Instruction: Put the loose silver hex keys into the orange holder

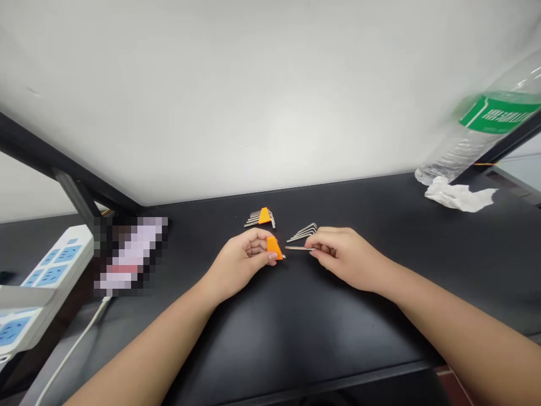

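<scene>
My left hand (245,260) is closed on an orange hex key holder (274,248), pinched between thumb and fingers. A small metal end sticks out at the holder's lower right. My right hand (344,254) pinches a hex key (298,248), whose straight end points left at the holder with a small gap between them. Just behind the right hand, several loose hex keys (303,231) lie side by side on the black table (287,338). Farther back lies a second orange holder (264,215) with several hex keys through it.
A plastic bottle with a green label (499,113) stands at the back right, beside a crumpled white tissue (459,196). On the left are a white power strip (54,276), a blurred-out phone-like object (131,254) and a white cable (80,338). A white wall (253,101) rises behind the table.
</scene>
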{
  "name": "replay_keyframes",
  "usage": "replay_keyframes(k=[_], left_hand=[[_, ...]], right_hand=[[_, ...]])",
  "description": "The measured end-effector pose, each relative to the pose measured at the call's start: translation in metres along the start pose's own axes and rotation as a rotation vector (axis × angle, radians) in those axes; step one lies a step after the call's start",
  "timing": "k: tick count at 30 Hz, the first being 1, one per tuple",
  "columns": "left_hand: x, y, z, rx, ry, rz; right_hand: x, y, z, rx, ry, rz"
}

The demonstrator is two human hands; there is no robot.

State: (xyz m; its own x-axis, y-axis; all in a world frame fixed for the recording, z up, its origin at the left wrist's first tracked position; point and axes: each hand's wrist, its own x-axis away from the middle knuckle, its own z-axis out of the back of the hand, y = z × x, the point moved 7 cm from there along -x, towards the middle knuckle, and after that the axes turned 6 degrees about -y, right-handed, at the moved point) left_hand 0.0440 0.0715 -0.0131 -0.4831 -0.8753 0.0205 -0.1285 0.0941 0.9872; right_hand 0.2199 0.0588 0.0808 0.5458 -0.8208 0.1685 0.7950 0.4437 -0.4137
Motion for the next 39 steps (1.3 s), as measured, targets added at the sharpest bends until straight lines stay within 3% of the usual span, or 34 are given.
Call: replay_keyframes(k=[4,10,18,26,32,36,39], left_hand=[[0.000,0.001,0.001,0.008,0.012,0.000],[0.001,0.000,-0.002,0.001,-0.014,0.000],[0.005,-0.006,-0.012,0.043,-0.098,-0.012],[0.009,-0.005,-0.028,0.109,-0.178,-0.019],[0.007,-0.007,-0.023,0.160,-0.160,-0.003],[0.004,-0.009,-0.022,0.214,-0.167,0.005],[0.004,-0.011,-0.023,0.243,-0.186,0.019]], right_hand=[[0.001,-0.008,0.003,-0.093,0.059,0.070],[0.002,-0.012,0.001,-0.119,0.035,0.125],[0.000,-0.011,-0.022,-0.250,-0.051,0.080],[0.001,-0.031,-0.034,-0.121,-0.080,0.283],[-0.003,-0.016,-0.025,-0.031,-0.051,0.214],[-0.004,-0.015,-0.030,0.016,-0.130,0.301],[-0.003,-0.021,-0.030,0.033,-0.099,0.352]])
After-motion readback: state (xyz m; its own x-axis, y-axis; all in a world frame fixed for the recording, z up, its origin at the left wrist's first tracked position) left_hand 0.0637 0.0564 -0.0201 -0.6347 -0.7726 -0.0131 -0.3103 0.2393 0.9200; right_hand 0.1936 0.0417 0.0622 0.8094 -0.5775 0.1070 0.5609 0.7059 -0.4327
